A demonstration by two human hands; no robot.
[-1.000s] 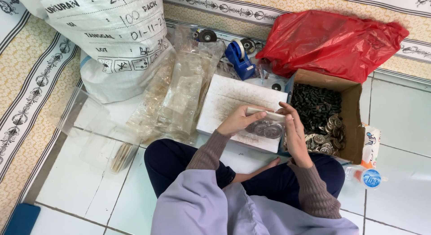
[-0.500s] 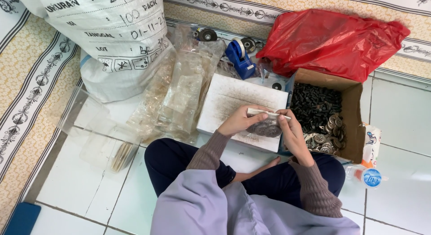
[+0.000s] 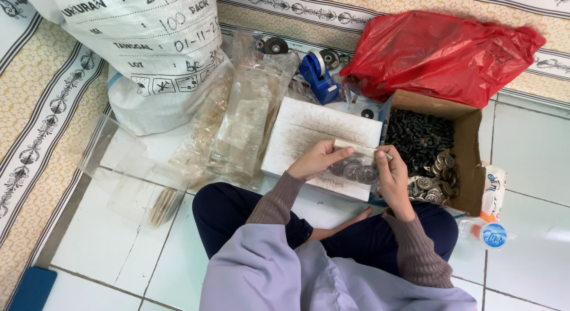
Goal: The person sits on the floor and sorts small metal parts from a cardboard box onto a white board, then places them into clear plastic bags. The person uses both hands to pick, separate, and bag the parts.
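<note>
At the far left of the floor I note a patterned mat [image 3: 41, 127] running along the tiles. A large white sack [image 3: 148, 49] stands at the upper left, propped upright. Just right of it lies a heap of clear plastic bags [image 3: 237, 127], fanned toward the person's knee, near enough to take one at a time; a few more flat sleeves lie on the tile at lower left.

At centre a white slab [image 3: 323, 141], flat and speckled with dark dust, serves as a work board in front of the crossed legs. The left hand [image 3: 317, 159] is clenched on one end of a small clear packet of metal washers [image 3: 355, 168], thumb on top, holding it level above the board's near edge. The right hand [image 3: 392, 174] pinches the packet's other end, fingers closed on its top strip. Both hands hold it taut between them, I judge so that the contents stay put.

A blue tape dispenser [image 3: 319, 76] sits behind the board. At right, an open cardboard box [image 3: 469, 162] holds dark screws at the back and silver washers at the front, beside the right hand. A red plastic bag [image 3: 442, 52] lies behind it.

The surface is pale glazed tile with grey joints.
</note>
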